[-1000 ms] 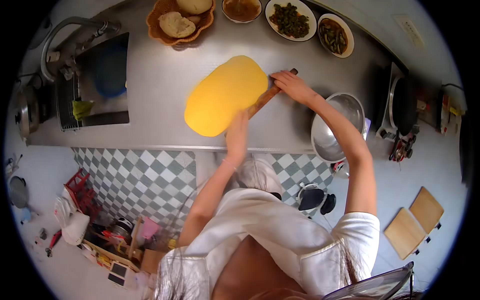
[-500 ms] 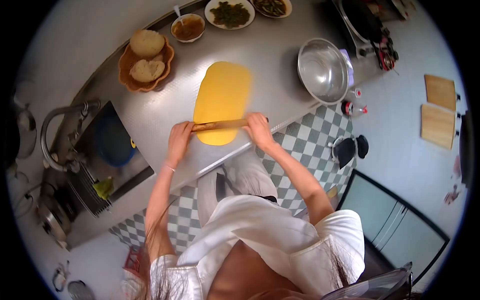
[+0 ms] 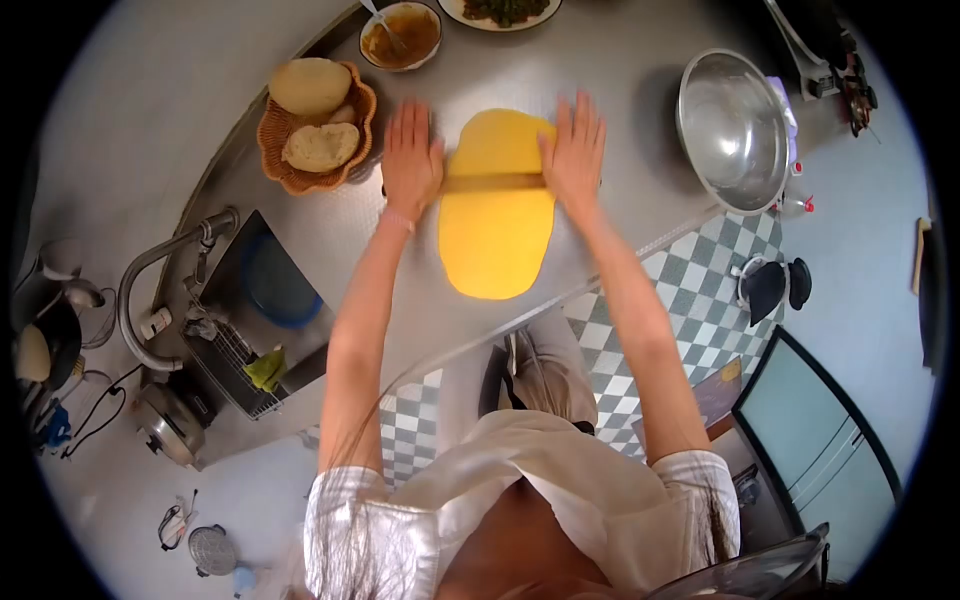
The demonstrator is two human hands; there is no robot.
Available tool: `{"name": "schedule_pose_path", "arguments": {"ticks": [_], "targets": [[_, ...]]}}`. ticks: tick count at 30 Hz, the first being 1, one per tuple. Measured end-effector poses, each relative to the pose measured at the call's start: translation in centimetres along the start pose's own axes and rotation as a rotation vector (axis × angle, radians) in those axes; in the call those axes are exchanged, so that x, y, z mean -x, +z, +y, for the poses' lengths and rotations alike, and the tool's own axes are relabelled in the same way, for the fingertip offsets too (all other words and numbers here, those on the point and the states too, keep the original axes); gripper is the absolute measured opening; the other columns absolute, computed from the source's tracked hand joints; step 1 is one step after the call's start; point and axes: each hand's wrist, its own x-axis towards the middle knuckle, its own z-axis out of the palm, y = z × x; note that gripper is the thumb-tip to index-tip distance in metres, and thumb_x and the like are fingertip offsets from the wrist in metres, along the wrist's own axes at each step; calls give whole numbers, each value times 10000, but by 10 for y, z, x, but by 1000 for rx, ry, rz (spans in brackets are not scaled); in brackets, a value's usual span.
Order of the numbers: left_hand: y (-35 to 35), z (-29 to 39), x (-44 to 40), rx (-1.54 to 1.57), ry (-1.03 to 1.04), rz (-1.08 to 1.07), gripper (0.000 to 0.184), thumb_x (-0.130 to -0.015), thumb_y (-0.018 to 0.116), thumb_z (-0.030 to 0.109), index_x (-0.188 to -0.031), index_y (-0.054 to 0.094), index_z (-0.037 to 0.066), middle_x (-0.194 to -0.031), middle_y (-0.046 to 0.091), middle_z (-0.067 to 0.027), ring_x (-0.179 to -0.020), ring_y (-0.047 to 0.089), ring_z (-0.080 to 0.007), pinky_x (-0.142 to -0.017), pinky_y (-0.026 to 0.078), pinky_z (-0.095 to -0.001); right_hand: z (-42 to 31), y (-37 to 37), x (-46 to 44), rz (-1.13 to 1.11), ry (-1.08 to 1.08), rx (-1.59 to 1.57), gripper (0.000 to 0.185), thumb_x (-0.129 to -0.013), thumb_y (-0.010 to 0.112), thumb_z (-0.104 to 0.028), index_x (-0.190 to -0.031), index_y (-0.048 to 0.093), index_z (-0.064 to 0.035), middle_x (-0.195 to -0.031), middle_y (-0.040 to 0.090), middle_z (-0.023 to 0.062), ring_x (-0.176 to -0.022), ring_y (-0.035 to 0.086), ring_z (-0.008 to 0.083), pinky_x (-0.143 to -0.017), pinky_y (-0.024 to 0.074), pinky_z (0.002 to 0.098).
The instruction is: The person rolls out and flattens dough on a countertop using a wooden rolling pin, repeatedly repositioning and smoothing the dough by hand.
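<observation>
A long oval sheet of yellow dough (image 3: 497, 245) lies on the steel counter in front of me. Across its upper part runs a wooden rolling pin (image 3: 495, 182), blurred by motion. My left hand (image 3: 410, 160) presses flat on the pin's left end, fingers stretched forward past it. On the right end rests my right hand (image 3: 575, 160), palm down with fingers extended too. Both palms cover the pin's ends; neither hand wraps round it.
A wicker basket (image 3: 268, 150) with pale buns (image 3: 310, 86) stands left, near a bowl of brown sauce (image 3: 385, 45) with a spoon. A plate of greens (image 3: 500, 12) is at the back. Right stands a steel bowl (image 3: 735, 130); left, a sink with a tap (image 3: 140, 270).
The pin has rolled away from me, from the dough's near end to its upper part. My fingers, curled over the pin before, now lie stretched out. The view has shifted.
</observation>
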Motion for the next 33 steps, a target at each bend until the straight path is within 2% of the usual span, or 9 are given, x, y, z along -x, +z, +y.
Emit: {"name": "schedule_pose_path", "arguments": {"ticks": [3, 8, 13, 16, 19, 21, 27, 30, 33], "targets": [[7, 1, -6, 17, -2, 14, 583, -941, 401, 289, -1454, 288, 37, -1495, 310, -170, -1384, 276, -339, -1142, 191, -468, 0, -2, 9, 49, 80, -101, 665, -869, 554, -317, -1435, 336, -44, -1510, 248, 227, -1395, 238, 376, -1116, 159, 555], [-6, 12, 128, 58, 43, -213, 591, -925, 413, 297, -1448, 315, 38, -1487, 341, -161, -1373, 318, -328, -1141, 207, -464, -11, -20, 139, -213, 75, -105, 610, -886, 529, -286, -1421, 364, -43, -1509, 260, 221, -1393, 248, 373, -1104, 140, 586], [10, 6, -22, 45, 111, -54, 588, -955, 359, 344, -1457, 295, 46, -1494, 321, -171, -1386, 286, -339, -1134, 197, -485, 14, -8, 10, 50, 73, -38, 576, -911, 489, -327, -1412, 387, -60, -1508, 283, 193, -1393, 256, 354, -1110, 151, 565], [9, 10, -16, 96, 100, 47, 585, -955, 343, 339, -1458, 291, 44, -1498, 312, -177, -1392, 275, -340, -1137, 197, -478, 19, -5, 16, 163, 23, -70, 563, -917, 487, -327, -1406, 395, -64, -1501, 301, 180, -1389, 259, 358, -1112, 165, 557], [3, 6, 72, 67, 149, -197, 631, -905, 439, 308, -1460, 294, 44, -1518, 290, -144, -1409, 257, -305, -1152, 185, -449, 3, -12, 99, -17, 34, -14, 576, -895, 524, -279, -1410, 382, -61, -1499, 307, 167, -1390, 260, 346, -1115, 162, 564], [6, -6, 66, 83, 280, -215, 594, -949, 345, 367, -1455, 307, 59, -1497, 318, -163, -1392, 283, -330, -1136, 201, -484, 1, -10, 112, -46, 21, 48, 587, -889, 528, -280, -1413, 377, -61, -1504, 303, 158, -1393, 260, 334, -1119, 157, 560], [13, 6, -43, 123, 164, 75, 610, -920, 416, 341, -1452, 309, 62, -1485, 339, -161, -1372, 319, -326, -1127, 226, -490, 33, -8, -6, 179, 60, -55, 605, -876, 531, -327, -1416, 389, -93, -1510, 296, 152, -1404, 255, 314, -1117, 149, 566], [4, 7, 27, 82, 226, -148, 612, -896, 437, 307, -1438, 325, 47, -1488, 342, -137, -1387, 300, -295, -1144, 207, -456, 12, -12, 71, 68, 35, -12, 608, -880, 533, -308, -1421, 377, -80, -1501, 313, 154, -1396, 275, 313, -1123, 140, 562], [11, 4, -39, -55, 289, -149, 604, -891, 446, 284, -1429, 334, 33, -1486, 337, -156, -1384, 302, -303, -1147, 206, -449, 31, -14, 18, 24, -41, 96, 596, -913, 468, -360, -1420, 374, -62, -1492, 338, 152, -1390, 294, 306, -1132, 126, 544]]}}
